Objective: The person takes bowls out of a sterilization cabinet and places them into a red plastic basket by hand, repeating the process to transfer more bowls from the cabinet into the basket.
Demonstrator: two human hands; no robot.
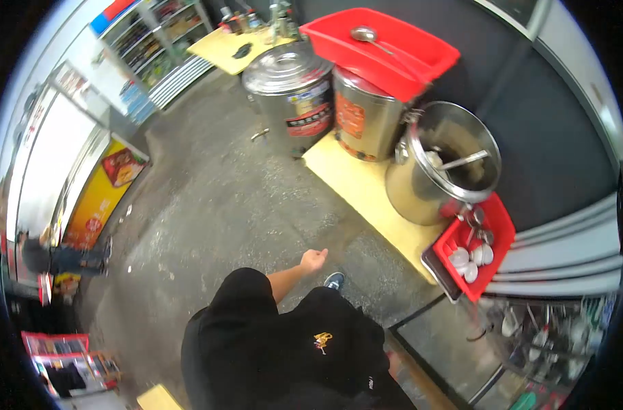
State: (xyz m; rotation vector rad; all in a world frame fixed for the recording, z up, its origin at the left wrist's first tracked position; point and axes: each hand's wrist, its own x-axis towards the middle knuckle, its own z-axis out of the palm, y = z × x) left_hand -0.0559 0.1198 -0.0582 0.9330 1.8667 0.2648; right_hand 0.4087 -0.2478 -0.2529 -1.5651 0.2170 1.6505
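My left hand [313,260] hangs in front of my black shirt, above the grey floor, with its fingers curled in and nothing visible in them. Just below it shows the tip of my shoe [335,280]. On the right side of my shirt there is only a small patch of skin, and my right hand cannot be made out. Right of my left hand stands a low yellow table [366,195]. It bears an open steel pot [417,195] with a ladle inside and a second steel barrel [366,123] under a red tray [400,51] holding a spoon.
A lidded steel barrel [281,113] with a tap stands beyond the table. A red basin [506,232] holds white cups and ladles. A glass-topped rack [448,338] is at lower right. Bottles stand on another yellow table [216,51]. A person [62,258] is at far left by a display counter [96,198].
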